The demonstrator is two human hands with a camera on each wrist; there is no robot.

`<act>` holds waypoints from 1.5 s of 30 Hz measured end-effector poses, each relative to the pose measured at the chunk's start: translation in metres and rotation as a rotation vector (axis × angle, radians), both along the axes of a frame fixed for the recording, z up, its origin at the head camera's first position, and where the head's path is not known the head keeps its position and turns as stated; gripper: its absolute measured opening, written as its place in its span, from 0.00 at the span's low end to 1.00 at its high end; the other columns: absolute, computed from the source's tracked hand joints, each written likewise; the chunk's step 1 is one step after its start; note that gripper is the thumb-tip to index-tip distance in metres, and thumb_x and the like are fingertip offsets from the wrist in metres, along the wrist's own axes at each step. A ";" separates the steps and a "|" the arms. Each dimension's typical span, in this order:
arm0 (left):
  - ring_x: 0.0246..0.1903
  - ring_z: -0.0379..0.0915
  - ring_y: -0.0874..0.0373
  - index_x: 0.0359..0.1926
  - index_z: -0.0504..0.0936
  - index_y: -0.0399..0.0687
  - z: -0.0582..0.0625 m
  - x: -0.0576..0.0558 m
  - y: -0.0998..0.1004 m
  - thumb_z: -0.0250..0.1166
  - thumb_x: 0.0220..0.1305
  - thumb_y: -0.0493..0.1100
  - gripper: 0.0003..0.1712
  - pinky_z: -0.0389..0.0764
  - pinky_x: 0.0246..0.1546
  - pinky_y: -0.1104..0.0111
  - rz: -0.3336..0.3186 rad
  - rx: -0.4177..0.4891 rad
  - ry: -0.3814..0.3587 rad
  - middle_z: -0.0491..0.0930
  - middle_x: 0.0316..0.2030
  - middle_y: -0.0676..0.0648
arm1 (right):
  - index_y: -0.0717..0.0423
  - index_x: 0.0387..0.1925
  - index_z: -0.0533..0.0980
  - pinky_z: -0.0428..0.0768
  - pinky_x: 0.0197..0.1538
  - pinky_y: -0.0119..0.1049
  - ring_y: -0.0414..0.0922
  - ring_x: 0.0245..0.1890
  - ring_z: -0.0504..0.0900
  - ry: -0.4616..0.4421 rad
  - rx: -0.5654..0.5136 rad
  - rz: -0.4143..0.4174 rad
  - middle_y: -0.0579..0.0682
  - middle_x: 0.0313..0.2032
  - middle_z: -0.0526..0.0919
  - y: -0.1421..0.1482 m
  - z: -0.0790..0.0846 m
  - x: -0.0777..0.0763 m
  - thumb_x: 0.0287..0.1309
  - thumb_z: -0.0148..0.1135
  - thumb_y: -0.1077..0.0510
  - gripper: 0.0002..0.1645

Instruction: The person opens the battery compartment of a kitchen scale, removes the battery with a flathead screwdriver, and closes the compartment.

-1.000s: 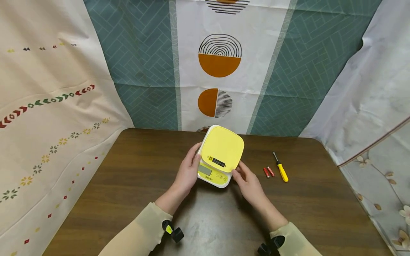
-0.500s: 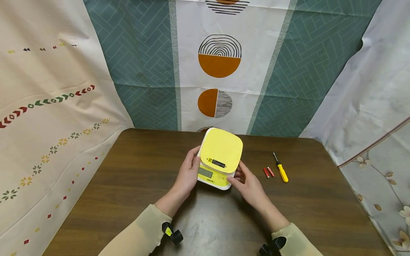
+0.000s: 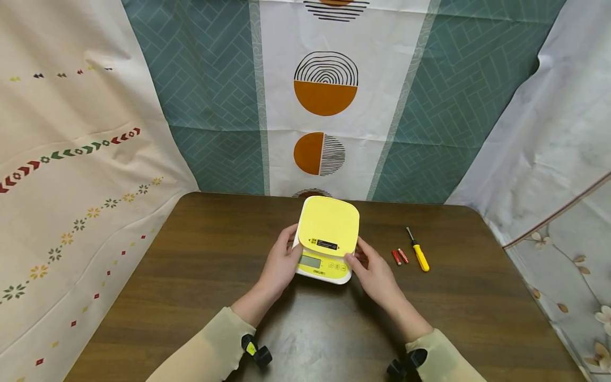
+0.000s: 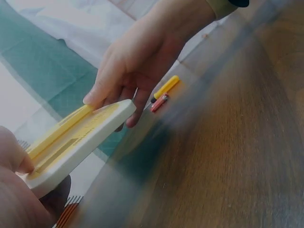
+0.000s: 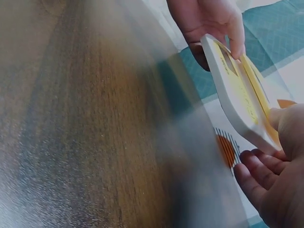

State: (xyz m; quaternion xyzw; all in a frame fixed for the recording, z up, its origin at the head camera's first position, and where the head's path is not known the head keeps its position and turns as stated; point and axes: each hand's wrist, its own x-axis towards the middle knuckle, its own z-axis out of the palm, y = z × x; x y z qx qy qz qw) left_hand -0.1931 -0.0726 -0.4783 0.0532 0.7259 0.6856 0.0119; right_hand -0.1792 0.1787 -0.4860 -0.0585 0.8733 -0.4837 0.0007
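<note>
A yellow and white kitchen scale (image 3: pixel 329 220) is held above the table, its platform and button panel facing up. My left hand (image 3: pixel 278 263) grips its left edge, thumb on top beside the small display and fingers under the body. On the opposite side my right hand (image 3: pixel 378 274) holds the edge, thumb at the platform's lower corner. The left wrist view shows the scale (image 4: pixel 78 145) edge-on and tilted, clear of the tabletop. In the right wrist view, fingers (image 5: pixel 256 175) of the right hand reach beneath the scale.
Two red batteries (image 3: pixel 400 257) lie on the brown wooden table (image 3: pixel 191 297), right of the hands. Beside them is a screwdriver (image 3: pixel 420 257) with a yellow handle. Patterned cloths (image 3: pixel 219 95) hang behind and at both sides of the table.
The scale has come slightly down and toward me, and turned to sit straighter in the head view. My right thumb shifted along its edge; both hands keep hold.
</note>
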 end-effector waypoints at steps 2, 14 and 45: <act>0.55 0.83 0.50 0.83 0.67 0.49 0.000 0.000 -0.001 0.57 0.83 0.37 0.32 0.90 0.48 0.60 0.000 -0.017 0.005 0.76 0.67 0.42 | 0.53 0.87 0.61 0.83 0.68 0.54 0.52 0.61 0.81 0.002 0.008 -0.003 0.54 0.65 0.82 0.001 0.000 0.000 0.81 0.66 0.47 0.43; 0.48 0.81 0.53 0.81 0.71 0.42 -0.005 -0.001 -0.007 0.58 0.79 0.35 0.33 0.83 0.45 0.64 0.018 -0.260 0.052 0.75 0.64 0.42 | 0.53 0.87 0.61 0.85 0.63 0.50 0.55 0.58 0.81 0.050 0.005 0.010 0.57 0.64 0.80 0.009 -0.007 -0.003 0.81 0.62 0.39 0.46; 0.50 0.75 0.52 0.71 0.81 0.37 -0.019 -0.002 -0.019 0.58 0.76 0.38 0.26 0.79 0.55 0.55 -0.027 -0.575 0.065 0.79 0.52 0.45 | 0.60 0.85 0.63 0.65 0.78 0.70 0.66 0.80 0.65 -0.104 0.235 0.028 0.64 0.79 0.69 0.007 -0.004 -0.006 0.82 0.63 0.44 0.43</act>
